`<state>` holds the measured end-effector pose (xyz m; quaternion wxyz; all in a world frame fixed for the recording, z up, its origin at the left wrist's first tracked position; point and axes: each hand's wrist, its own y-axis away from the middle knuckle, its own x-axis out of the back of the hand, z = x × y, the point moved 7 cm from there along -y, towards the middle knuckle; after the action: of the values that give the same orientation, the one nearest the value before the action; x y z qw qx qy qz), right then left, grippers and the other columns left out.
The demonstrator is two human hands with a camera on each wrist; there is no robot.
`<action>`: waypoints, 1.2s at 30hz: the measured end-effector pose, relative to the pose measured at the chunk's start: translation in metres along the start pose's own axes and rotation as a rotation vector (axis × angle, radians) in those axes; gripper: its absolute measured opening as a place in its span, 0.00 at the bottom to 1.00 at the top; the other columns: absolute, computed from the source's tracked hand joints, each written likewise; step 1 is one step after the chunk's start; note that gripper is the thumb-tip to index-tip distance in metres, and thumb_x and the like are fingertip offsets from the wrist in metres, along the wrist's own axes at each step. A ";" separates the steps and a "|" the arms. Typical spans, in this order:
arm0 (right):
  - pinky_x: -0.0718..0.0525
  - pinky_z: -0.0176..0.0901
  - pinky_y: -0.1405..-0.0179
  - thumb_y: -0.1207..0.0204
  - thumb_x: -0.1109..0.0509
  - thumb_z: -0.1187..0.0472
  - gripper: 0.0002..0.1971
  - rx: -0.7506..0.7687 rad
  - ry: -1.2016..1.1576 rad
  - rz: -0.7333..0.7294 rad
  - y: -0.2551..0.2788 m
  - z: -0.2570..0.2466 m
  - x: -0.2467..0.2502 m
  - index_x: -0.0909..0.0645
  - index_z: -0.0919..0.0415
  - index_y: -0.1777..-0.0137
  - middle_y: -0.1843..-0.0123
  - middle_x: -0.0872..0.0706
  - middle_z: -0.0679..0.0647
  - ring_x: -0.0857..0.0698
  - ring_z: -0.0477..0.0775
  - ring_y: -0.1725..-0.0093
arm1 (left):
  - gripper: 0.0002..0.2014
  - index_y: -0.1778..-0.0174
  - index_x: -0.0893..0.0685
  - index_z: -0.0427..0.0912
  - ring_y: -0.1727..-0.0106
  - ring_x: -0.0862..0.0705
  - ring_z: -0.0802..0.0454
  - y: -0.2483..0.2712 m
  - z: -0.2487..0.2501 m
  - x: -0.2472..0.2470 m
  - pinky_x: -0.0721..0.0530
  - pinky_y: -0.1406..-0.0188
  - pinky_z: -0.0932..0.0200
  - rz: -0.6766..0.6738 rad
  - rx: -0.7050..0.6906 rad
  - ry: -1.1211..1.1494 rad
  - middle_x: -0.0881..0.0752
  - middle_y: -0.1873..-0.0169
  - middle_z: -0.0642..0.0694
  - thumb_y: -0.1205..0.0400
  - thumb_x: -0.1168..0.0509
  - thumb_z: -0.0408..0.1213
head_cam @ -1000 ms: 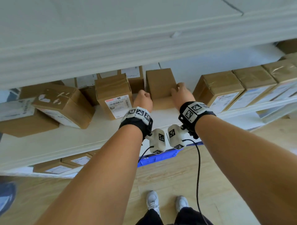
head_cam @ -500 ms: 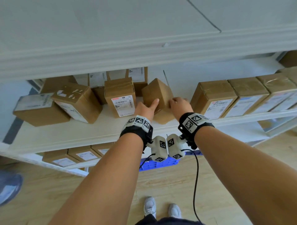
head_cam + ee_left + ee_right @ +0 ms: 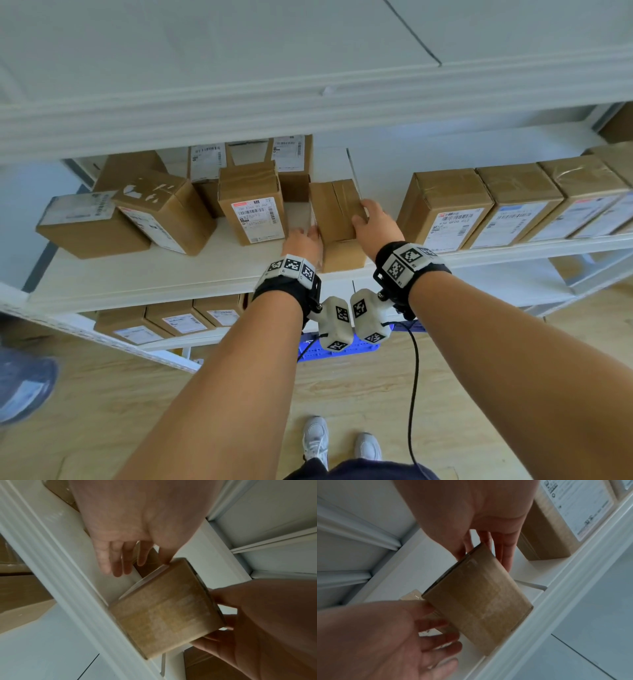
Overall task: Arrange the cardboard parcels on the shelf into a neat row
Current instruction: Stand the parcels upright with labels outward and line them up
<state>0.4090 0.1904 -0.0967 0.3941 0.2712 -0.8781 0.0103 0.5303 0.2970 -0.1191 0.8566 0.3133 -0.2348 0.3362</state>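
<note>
A small plain cardboard parcel (image 3: 337, 219) stands on the white shelf (image 3: 171, 274) near its front edge, long side pointing to the back. My left hand (image 3: 303, 240) touches its left face with straight, spread fingers (image 3: 436, 622); the thumb tip meets a top corner in the left wrist view. My right hand (image 3: 375, 228) grips the right side, thumb on top and fingers (image 3: 498, 550) down the far face. To the right runs a neat row of labelled parcels (image 3: 445, 209). On the left, several parcels (image 3: 164, 209) lie askew.
An upright labelled parcel (image 3: 253, 205) stands just left of my left hand, with more parcels behind it. The upper shelf board (image 3: 308, 85) hangs low overhead. A narrow strip of bare shelf separates the held parcel from the right row. A lower shelf holds parcels (image 3: 178, 322).
The parcel has turned from a diagonal, corner-forward pose to square with the shelf. My left hand slid from its top to its left face. My right hand moved further along the right side.
</note>
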 end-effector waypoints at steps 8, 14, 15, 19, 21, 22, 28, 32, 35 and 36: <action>0.24 0.45 0.47 0.16 0.49 0.63 0.20 -0.069 0.014 -0.029 -0.007 0.006 -0.005 0.27 0.61 0.27 0.31 0.25 0.64 0.18 0.64 0.42 | 0.39 0.28 0.25 0.39 0.40 0.18 0.41 0.001 -0.005 0.011 0.24 0.47 0.56 0.026 0.082 0.142 0.18 0.36 0.42 0.24 0.38 0.68; 0.18 0.51 0.46 0.16 0.49 0.54 0.20 -0.043 -0.001 0.016 -0.010 0.008 0.003 0.25 0.61 0.32 0.37 0.19 0.62 0.18 0.61 0.47 | 0.17 0.35 0.16 0.40 0.41 0.16 0.42 0.003 0.005 0.007 0.24 0.49 0.58 0.056 -0.049 0.080 0.14 0.39 0.41 0.14 0.42 0.43; 0.18 0.51 0.45 0.16 0.48 0.55 0.20 -0.057 0.015 0.001 -0.009 0.010 0.003 0.26 0.61 0.30 0.37 0.19 0.61 0.17 0.61 0.45 | 0.17 0.34 0.17 0.40 0.40 0.17 0.42 0.004 0.006 0.007 0.24 0.48 0.58 0.052 -0.057 0.083 0.14 0.38 0.41 0.14 0.42 0.43; 0.19 0.47 0.54 0.18 0.44 0.57 0.19 -0.087 0.064 -0.074 -0.006 0.020 -0.003 0.27 0.62 0.29 0.38 0.17 0.60 0.17 0.60 0.47 | 0.16 0.35 0.17 0.40 0.43 0.16 0.40 0.001 0.008 0.002 0.17 0.42 0.52 -0.019 -0.068 0.101 0.14 0.41 0.40 0.15 0.42 0.40; 0.19 0.47 0.55 0.18 0.44 0.57 0.19 -0.083 0.051 -0.074 -0.004 0.021 -0.004 0.26 0.61 0.30 0.39 0.17 0.60 0.17 0.59 0.50 | 0.14 0.38 0.16 0.42 0.45 0.15 0.39 0.002 0.008 0.000 0.15 0.40 0.44 -0.070 -0.057 0.109 0.13 0.45 0.39 0.15 0.42 0.39; 0.17 0.47 0.54 0.18 0.44 0.58 0.19 -0.075 0.044 -0.070 -0.004 0.020 -0.004 0.26 0.61 0.30 0.39 0.16 0.59 0.17 0.59 0.49 | 0.13 0.39 0.16 0.43 0.45 0.15 0.39 0.002 0.008 -0.001 0.15 0.40 0.42 -0.090 -0.046 0.126 0.13 0.45 0.39 0.16 0.42 0.38; 0.14 0.49 0.51 0.22 0.40 0.61 0.23 -0.049 -0.041 -0.003 -0.002 0.017 0.007 0.29 0.59 0.27 0.37 0.17 0.56 0.16 0.57 0.47 | 0.24 0.27 0.25 0.44 0.36 0.18 0.44 0.002 0.015 0.012 0.19 0.37 0.52 -0.028 -0.044 0.160 0.18 0.35 0.44 0.20 0.37 0.32; 0.16 0.49 0.48 0.27 0.36 0.66 0.20 0.011 -0.017 0.093 0.001 0.010 0.020 0.27 0.61 0.33 0.40 0.18 0.58 0.17 0.58 0.47 | 0.26 0.28 0.25 0.49 0.40 0.17 0.49 0.006 0.021 0.018 0.23 0.51 0.58 0.049 -0.100 0.126 0.16 0.38 0.50 0.22 0.33 0.32; 0.16 0.48 0.45 0.28 0.34 0.69 0.21 0.012 -0.005 0.119 0.006 0.013 0.023 0.27 0.62 0.34 0.38 0.21 0.58 0.18 0.58 0.44 | 0.28 0.26 0.26 0.50 0.39 0.16 0.49 0.011 0.024 0.019 0.24 0.49 0.61 0.113 -0.198 0.033 0.15 0.40 0.50 0.23 0.31 0.34; 0.16 0.48 0.45 0.28 0.34 0.70 0.20 0.003 -0.009 0.117 0.007 0.015 0.022 0.28 0.62 0.35 0.39 0.21 0.58 0.18 0.58 0.44 | 0.28 0.26 0.26 0.50 0.38 0.17 0.49 0.013 0.023 0.017 0.24 0.49 0.61 0.117 -0.212 0.027 0.15 0.38 0.50 0.23 0.31 0.34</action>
<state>0.3833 0.1831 -0.0903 0.3886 0.2202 -0.8941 0.0335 0.5278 0.2959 -0.0877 0.8669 0.2024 -0.2752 0.3630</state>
